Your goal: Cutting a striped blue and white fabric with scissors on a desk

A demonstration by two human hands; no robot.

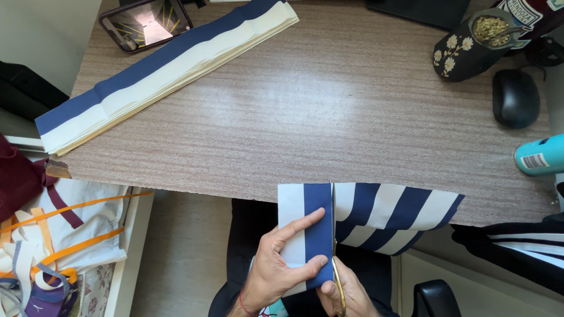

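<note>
Low in the frame, our left hand (282,267) pinches the blue-and-white striped paper strip (358,220). Our right hand (346,293) grips gold-handled scissors (336,258), blades pointing up-frame across the strip's left-right length.

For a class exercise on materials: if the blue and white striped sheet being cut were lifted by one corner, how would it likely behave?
The striped sheet would probably flop: its right end already curls past the desk edge. It looks thin and light, pinched easily by the left hand. The right hand's scissors slice it, so it likely tears.
</note>
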